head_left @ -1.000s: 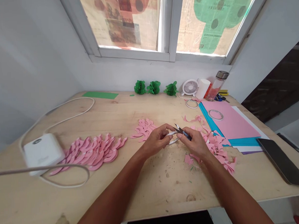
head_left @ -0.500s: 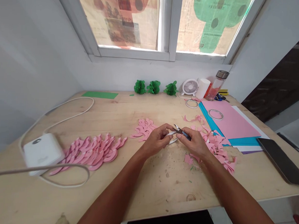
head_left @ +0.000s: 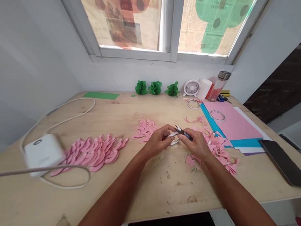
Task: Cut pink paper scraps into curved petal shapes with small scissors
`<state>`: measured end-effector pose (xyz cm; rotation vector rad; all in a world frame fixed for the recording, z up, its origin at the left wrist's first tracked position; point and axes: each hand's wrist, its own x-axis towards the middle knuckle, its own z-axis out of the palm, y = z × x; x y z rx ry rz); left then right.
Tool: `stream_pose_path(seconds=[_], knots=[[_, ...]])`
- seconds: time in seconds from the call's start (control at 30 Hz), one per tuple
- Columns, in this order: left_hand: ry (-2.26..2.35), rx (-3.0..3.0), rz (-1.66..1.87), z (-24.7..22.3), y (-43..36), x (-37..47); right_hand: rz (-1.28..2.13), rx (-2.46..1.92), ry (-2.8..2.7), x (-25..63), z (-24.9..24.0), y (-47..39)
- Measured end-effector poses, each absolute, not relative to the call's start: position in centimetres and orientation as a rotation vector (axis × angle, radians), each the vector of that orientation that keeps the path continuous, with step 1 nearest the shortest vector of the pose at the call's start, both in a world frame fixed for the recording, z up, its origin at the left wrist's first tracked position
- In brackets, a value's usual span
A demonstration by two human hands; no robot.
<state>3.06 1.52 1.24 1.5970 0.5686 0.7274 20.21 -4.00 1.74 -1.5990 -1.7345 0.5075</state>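
My left hand (head_left: 159, 139) is closed on a narrow white strip (head_left: 172, 134) that reaches toward the right. In my right hand (head_left: 196, 141) are dark scissors (head_left: 183, 133), their blades pointing up and left and meeting the strip. A roll of white tape (head_left: 175, 142) shows partly below, between the two hands. Left of my left hand lies a small pile of cut pink paper pieces (head_left: 144, 130). Pink paper scraps (head_left: 219, 148) are scattered beside and beyond my right hand.
A larger row of pink pieces (head_left: 92, 154) lies left, near a white device (head_left: 44, 153) with a cable. Green paper balls (head_left: 155, 88), a small fan (head_left: 191, 88) and a bottle (head_left: 219, 86) stand at the back. Paper sheets (head_left: 234, 121) and a phone (head_left: 284, 161) are right.
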Motion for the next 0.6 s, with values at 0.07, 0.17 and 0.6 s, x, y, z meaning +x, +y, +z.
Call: stream_pose_path(seconds=[0.07,0.17,0.6], knots=[[0.574,1.598,0.730,1.24,1.52,3.06,0.501,-1.601,-1.724,20.18,1.67,-4.02],[0.579,1.604,0.725,1.27,1.52,3.04,0.482,-1.603,-1.714,20.15,1.59,-4.04],[0.579,1.605,0.714,1.26,1.58,2.99,0.436,-1.634,-1.676,20.09,1.54,-4.03]])
